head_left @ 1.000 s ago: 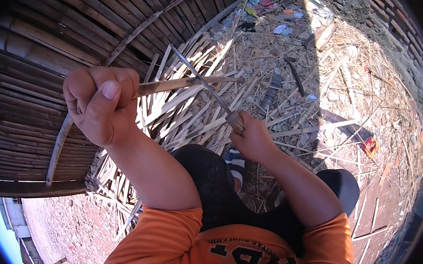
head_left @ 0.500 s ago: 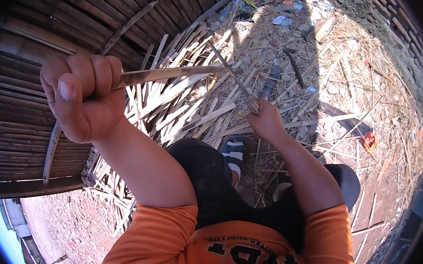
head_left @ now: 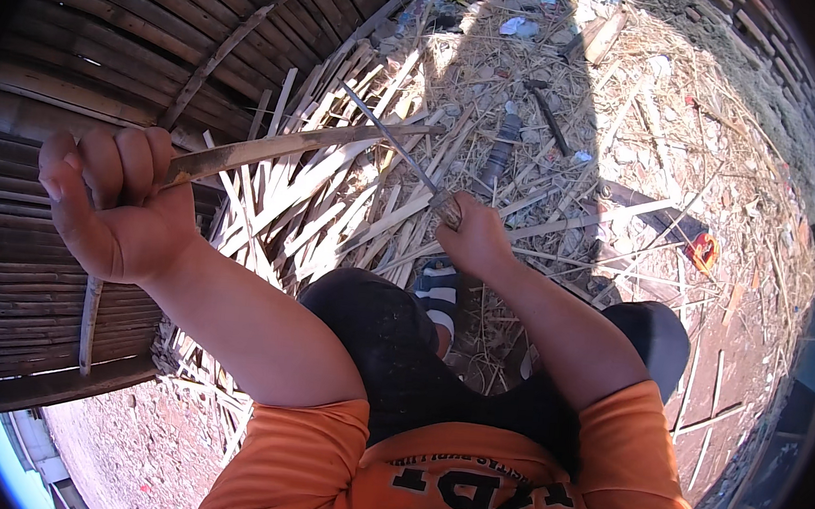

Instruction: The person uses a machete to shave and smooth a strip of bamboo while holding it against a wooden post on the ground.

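My left hand (head_left: 110,198), raised at the left, has its fingers closed around one end of a long, slightly bowed bamboo strip (head_left: 277,147). The strip points to the right, its far end above the heap of slats. My right hand (head_left: 478,239) is closed on the handle of a long, narrow-bladed knife (head_left: 407,161) in front of my knees. Its blade slants up and left and crosses the strip near the strip's far end; whether the edge touches it, I cannot tell.
Pale split bamboo slats (head_left: 336,187) lie heaped before the bamboo wall (head_left: 69,56). On the straw-littered ground lie a dark bottle-like object (head_left: 500,152), a dark bar (head_left: 549,122) and an orange ring-shaped item (head_left: 704,251). A brick wall (head_left: 778,49) stands at the far right.
Both hands have shifted left, and the view has moved slightly. The knife blade now crosses the bamboo strip farther in from its far end, closer to my left hand.
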A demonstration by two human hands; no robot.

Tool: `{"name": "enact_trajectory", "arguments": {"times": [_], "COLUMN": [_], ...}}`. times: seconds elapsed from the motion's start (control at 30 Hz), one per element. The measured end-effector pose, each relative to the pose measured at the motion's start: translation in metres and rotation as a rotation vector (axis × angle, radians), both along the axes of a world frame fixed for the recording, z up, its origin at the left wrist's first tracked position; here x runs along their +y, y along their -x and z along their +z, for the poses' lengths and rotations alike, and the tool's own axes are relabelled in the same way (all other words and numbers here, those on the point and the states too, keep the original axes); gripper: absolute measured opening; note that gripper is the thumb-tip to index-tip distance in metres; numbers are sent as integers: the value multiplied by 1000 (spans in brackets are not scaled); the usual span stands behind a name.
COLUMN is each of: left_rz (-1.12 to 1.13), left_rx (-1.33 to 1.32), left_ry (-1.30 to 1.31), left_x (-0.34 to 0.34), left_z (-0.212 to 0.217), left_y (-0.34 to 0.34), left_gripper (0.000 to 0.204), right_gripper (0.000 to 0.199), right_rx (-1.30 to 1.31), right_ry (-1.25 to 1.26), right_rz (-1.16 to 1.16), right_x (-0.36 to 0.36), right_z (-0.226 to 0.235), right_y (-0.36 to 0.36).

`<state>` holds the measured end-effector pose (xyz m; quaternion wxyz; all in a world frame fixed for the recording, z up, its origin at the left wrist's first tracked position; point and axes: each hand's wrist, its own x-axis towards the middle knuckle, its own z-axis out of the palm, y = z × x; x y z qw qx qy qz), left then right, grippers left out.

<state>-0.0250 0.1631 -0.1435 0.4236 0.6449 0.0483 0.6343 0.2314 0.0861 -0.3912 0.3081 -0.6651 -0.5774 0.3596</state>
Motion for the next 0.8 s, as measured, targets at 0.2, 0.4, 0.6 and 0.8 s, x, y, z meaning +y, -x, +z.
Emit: {"name": "enact_trajectory", "arguments": {"times": [0.2, 0.4, 0.6, 0.8], "left_rz": [72, -160, -149, -84], "left_rx": [-31, -40, -54, -49], "left_ry": [89, 71, 68, 82], "left_x": [-9, 1, 1, 2], "left_z": [3, -5, -3, 4], "left_y": [-13, 10, 15, 7], "left_gripper": [31, 53, 50, 49], "right_gripper": [32, 39, 43, 44], "right_rx": [224, -85, 52, 233], "right_ry": [-365, -54, -38, -189], "right_rz": [97, -59, 42, 117], "right_x": [42, 47, 58, 46], "right_z": [48, -82, -58, -60], "right_y": [16, -4, -18, 22]}}
